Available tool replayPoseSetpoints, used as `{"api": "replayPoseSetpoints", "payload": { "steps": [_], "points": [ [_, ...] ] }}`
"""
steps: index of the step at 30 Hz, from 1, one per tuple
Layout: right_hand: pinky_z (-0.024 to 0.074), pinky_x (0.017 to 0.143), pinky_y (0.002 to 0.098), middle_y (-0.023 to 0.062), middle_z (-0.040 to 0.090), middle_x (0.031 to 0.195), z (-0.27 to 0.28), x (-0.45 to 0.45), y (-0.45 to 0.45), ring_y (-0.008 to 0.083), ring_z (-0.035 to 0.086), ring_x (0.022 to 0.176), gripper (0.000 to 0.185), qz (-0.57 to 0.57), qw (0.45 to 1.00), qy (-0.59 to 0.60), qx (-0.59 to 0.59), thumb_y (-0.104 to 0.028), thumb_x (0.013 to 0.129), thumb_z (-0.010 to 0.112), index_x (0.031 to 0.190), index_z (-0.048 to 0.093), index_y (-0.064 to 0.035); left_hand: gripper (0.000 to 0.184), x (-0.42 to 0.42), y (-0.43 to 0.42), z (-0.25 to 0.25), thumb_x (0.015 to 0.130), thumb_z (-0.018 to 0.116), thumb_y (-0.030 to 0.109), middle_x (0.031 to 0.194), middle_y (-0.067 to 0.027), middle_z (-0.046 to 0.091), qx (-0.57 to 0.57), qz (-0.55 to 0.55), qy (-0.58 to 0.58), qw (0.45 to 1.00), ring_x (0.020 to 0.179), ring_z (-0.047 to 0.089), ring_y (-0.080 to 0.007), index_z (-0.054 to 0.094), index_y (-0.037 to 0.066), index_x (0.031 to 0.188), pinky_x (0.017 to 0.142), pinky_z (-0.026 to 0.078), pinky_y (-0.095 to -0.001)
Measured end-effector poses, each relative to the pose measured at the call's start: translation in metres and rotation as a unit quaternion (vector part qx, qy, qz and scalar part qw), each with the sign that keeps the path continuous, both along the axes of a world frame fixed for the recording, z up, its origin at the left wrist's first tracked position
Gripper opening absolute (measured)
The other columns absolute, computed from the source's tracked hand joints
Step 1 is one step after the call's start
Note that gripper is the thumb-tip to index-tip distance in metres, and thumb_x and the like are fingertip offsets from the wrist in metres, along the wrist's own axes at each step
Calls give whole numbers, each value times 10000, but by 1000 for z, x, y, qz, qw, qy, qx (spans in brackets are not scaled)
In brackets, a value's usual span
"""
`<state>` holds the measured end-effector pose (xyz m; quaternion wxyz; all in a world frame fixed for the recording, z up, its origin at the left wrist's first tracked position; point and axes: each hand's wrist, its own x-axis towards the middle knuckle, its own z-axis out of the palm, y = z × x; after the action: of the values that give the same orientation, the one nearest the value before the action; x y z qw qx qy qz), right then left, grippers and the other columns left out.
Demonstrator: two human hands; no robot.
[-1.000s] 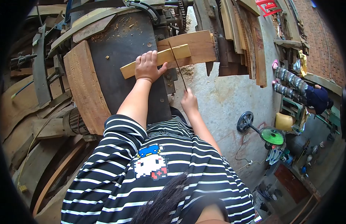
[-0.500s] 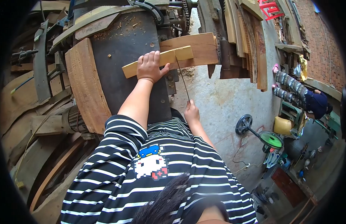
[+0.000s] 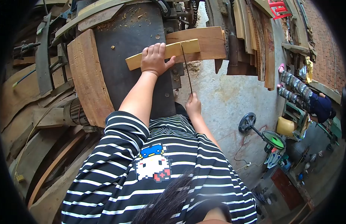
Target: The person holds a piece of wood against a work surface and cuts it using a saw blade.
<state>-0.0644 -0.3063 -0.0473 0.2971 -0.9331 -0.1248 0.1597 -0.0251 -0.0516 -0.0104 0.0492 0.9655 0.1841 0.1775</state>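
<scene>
My left hand [image 3: 154, 59] presses a narrow, light wooden strip [image 3: 193, 46] down, its fingers closed over the strip and its thumb out to the side. The strip lies across a dark metal table [image 3: 122, 71], with its right end past the table's edge and over a wider board. My right hand [image 3: 194, 105], below and to the right, is closed around the near end of a handsaw [image 3: 187, 69]. The saw's thin blade shows edge-on and meets the strip at a dark cut line near its right end. My fingers hide the saw's handle.
A wider reddish board [image 3: 210, 43] lies under the strip's right end. Another thick board [image 3: 90, 80] leans along the table's left side. Stacked planks [image 3: 268, 52] stand at the upper right. A fan [image 3: 274, 140] is on the concrete floor, and another person [image 3: 318, 106] is farther right.
The view has shifted slightly, so the table and strip appear a little higher and farther right. Both hands keep their hold, and the saw stays at the same cut line.
</scene>
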Motion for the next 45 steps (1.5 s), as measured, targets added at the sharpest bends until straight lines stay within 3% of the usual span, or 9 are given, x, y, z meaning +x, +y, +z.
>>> {"api": "replayPoseSetpoints", "payload": {
  "steps": [6,12,17,21,28,35,37,38,45],
  "points": [
    [487,622,549,248,641,776,22,56,53,455,620,732,171,41,998,-26,-37,-208,940,471,1018,524,-65,551,0,1,0,760,601,549,1051,-29,583,7,0,-1,1000,992,559,-193,547,128,1113,897,388,-366],
    [492,563,536,247,629,709,19,77,90,455,616,660,186,50,990,-129,17,-236,944,469,1021,519,-74,569,0,0,-2,770,587,562,1086,-26,587,9,-4,8,1000,1022,553,-192,541,124,1130,908,380,-367],
    [465,564,559,274,607,700,-20,10,26,479,595,657,154,-10,1000,10,7,-208,938,473,980,527,-69,582,-1,-2,0,767,585,568,1088,-29,585,15,-5,19,1000,1025,548,-190,536,119,1135,907,377,-363],
    [466,571,562,274,610,709,-18,4,13,478,598,668,153,-11,999,-15,35,-203,935,476,979,531,-66,583,0,0,-2,766,586,565,1090,-30,584,16,-6,20,1000,1023,546,-189,535,118,1137,901,377,-361],
    [485,598,558,252,633,721,43,80,88,458,618,681,172,34,998,-58,15,-222,943,469,965,536,-65,572,2,0,1,765,595,549,1093,-27,581,19,-8,25,999,1020,547,-189,532,118,1135,895,377,-356],
    [457,583,571,253,617,709,-33,11,13,471,601,682,156,17,1000,-7,20,-222,944,468,949,519,-75,574,0,-1,-1,759,602,544,1095,-31,582,14,-4,23,1000,1013,548,-193,528,117,1136,887,378,-357],
    [439,587,589,305,593,732,-33,6,4,502,580,712,152,10,999,-4,49,-198,942,456,980,514,-63,599,1,0,-2,747,592,577,1068,-16,566,31,-3,16,999,1001,536,-181,534,120,1130,888,381,-356],
    [456,610,574,265,613,722,-36,10,6,477,596,709,166,5,999,-3,46,-218,944,463,973,532,-70,599,1,0,-3,747,592,577,1068,-16,566,32,-1,14,999,1001,536,-181,534,120,1130,888,381,-356],
    [473,635,562,267,626,758,4,79,83,472,603,732,191,37,995,-46,79,-219,939,474,997,563,-59,592,0,-2,0,744,595,570,1046,-22,569,21,-2,16,1000,1002,540,-184,538,122,1127,902,379,-364]
  ]
}}
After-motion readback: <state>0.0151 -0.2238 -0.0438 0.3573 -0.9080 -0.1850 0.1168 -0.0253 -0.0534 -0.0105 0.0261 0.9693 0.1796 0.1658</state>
